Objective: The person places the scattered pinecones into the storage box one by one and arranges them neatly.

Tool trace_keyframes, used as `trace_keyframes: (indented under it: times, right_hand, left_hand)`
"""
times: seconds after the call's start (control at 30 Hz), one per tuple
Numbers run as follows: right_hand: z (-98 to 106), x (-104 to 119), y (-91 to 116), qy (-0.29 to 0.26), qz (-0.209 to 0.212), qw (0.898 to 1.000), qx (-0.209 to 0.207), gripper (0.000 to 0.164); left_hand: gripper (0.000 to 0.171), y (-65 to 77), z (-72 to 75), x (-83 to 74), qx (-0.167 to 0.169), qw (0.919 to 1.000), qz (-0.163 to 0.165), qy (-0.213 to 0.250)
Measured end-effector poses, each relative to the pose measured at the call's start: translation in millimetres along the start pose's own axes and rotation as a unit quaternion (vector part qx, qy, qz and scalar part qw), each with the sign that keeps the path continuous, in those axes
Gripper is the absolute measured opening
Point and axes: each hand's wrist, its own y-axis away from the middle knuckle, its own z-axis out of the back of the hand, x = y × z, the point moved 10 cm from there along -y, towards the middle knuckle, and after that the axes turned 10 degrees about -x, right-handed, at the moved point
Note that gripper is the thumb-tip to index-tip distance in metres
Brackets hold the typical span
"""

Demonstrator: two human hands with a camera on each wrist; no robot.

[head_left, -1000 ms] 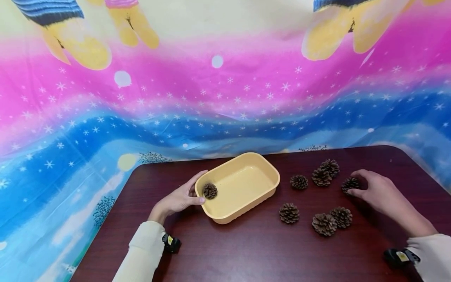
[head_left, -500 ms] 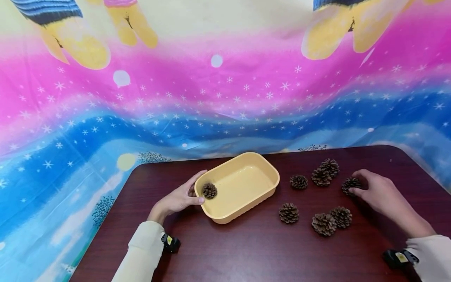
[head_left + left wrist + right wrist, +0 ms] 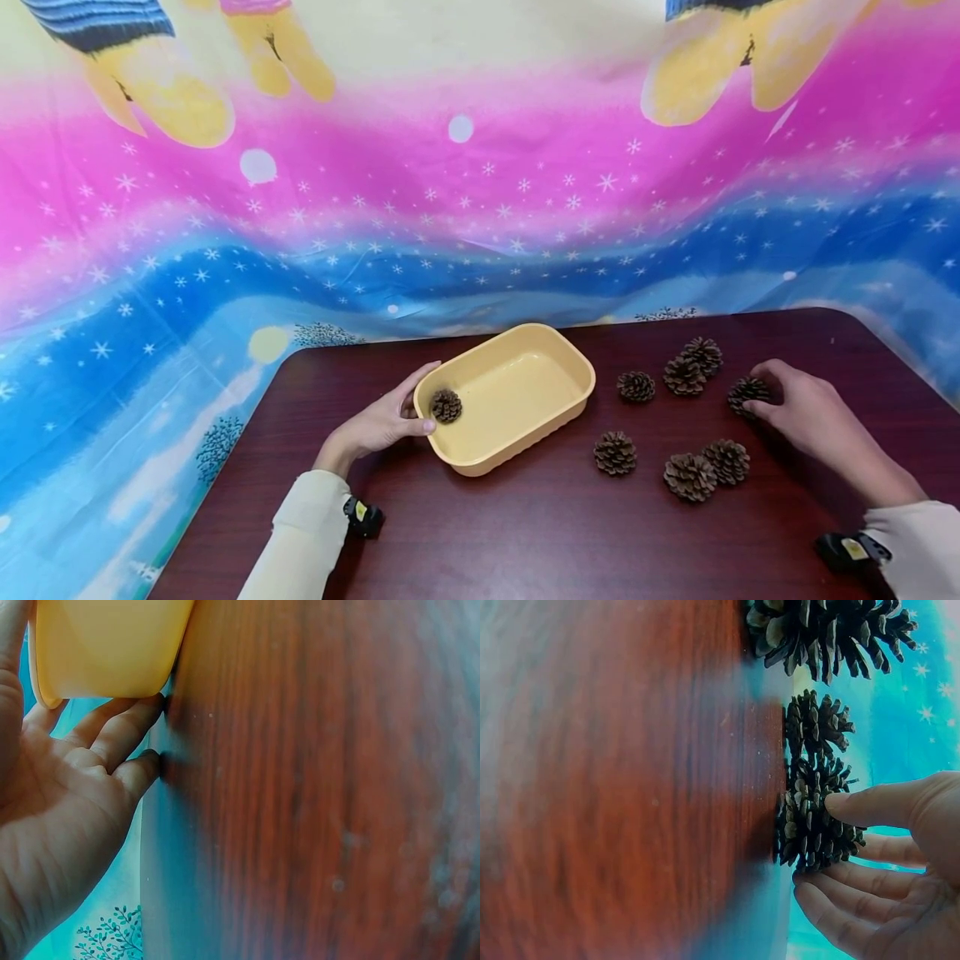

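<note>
A: Nearest ground?
B: Dark red wooden tabletop (image 3: 525, 542), running from the foot of the view up to the tray's near wall. At either side, a pale sleeve (image 3: 300, 517) and a black wrist device (image 3: 365, 518).

A: Next out?
B: A near pair of pine cones (image 3: 690, 477), close together. To their left, a single cone (image 3: 615, 454) with wood around it.

A: Tray?
B: Yellow tray (image 3: 517, 400), plain, smooth, rounded corners, raised walls. Long axis oblique: near-left end to far-right end. Left hand (image 3: 382, 421) grasps the near-left end, thumb over the rim, fingers outside. One small cone (image 3: 447, 406) lies inside at that end.

A: Right hand?
B: Right hand (image 3: 810, 408) grasps the held cone (image 3: 744, 396), well right of the tray, thumb and fingers on opposite sides. Brown, woody, scales spread. Right wrist view puts its base at the tabletop; tip direction, cannot tell, since fingers cover part.

A: Beyond?
B: A lone cone (image 3: 636, 387) just off the tray's right end, a strip of wood between. Then the far pair (image 3: 684, 377), close together. Back edge (image 3: 750, 319) lies near the tray's far corner; snowflake-patterned cloth (image 3: 525, 192) hangs behind it.
</note>
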Motion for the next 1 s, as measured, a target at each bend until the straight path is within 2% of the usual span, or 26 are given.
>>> trace_keyframes:
  times: [1.0]
  right_hand:
    - [-0.6, -0.5, 2.9, -0.005, -0.011, 1.0, -0.003, 0.042]
  left_hand:
    - [0.098, 1.3, -1.0, -1.7, 0.001, 1.0, -0.003, -0.002]
